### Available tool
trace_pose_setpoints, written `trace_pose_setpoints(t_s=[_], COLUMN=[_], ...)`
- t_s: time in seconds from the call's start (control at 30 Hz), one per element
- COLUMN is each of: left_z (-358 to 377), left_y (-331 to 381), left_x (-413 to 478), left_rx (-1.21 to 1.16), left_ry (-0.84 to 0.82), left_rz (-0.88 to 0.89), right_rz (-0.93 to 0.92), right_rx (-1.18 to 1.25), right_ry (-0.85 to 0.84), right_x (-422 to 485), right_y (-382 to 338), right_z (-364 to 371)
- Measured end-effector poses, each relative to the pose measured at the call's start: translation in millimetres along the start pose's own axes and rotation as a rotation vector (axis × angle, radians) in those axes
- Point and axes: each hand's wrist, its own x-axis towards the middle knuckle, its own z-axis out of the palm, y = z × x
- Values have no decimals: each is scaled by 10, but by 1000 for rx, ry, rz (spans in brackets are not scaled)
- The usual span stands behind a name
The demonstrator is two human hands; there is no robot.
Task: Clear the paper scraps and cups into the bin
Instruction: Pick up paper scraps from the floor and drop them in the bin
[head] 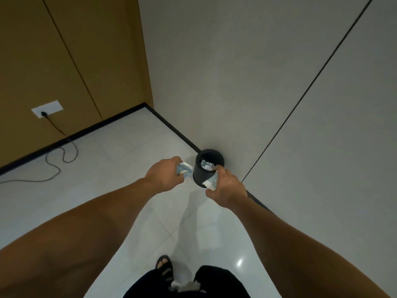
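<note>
Round black plastic bin (209, 168): stands against grey wall panel (247, 93), mouth open from above, crumpled white paper scraps (206, 164) inside. Glossy white tiled floor (120, 160) left of bin: bare. Thin black cable (62, 157): far left, well apart.

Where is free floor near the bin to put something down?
The pale tiled floor is bare between the black round bin, the dark skirting and the black cable. It is crowded at the bin: left hand and right hand hold paper there, and the bin stands against the grey wall.
</note>
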Motion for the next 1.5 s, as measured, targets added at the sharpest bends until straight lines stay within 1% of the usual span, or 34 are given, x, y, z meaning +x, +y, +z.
trace_pose_setpoints(t_s=[0.07, 0.33, 0.57, 0.7, 0.83, 0.97, 1.07, 1.2, 1.37, 1.43, 1.5], left_z=[-164, -262, 154, 641, 1466, 2390, 3051, 3602, 3929, 3914, 3801], left_y=[16, 167, 326, 278, -27, -502, -808, -987, -1253, -1352, -1421], left_x=[382, 1828, 3333, 4177, 4826, 5266, 5623, 6052, 6327, 6262, 6143], left_rx=[-7, -28, 22, 8, 9, -38, -30, -101, -130, -66, 16], left_ry=[10, -94, -209, -284, -347, -425, -443, -470, -535, -582, -629], left_rz=[37, 140, 129, 78, -16, -78, -74, -40, -40, -26, -9], right_rz=[17, 136, 185, 209, 243, 298, 362, 426, 449, 473, 487], right_rx=[21, 50, 128, 176, 182, 211, 219, 228, 276, 277, 268], right_ry=[44, 34, -28, -93, -145, -229, -264, -237, -140, -128, -150], right_x=[283, 1375, 2687, 3453, 4221, 4837, 5266, 5732, 5972, 5883, 5736], right_y=[-26, 170, 724, 1078, 1478, 1822, 2093, 2327, 2353, 2311, 2222], right_z=[-136, -409, -365, -209, 258, 1083, 1758, 2411, 2916, 2954, 2892])
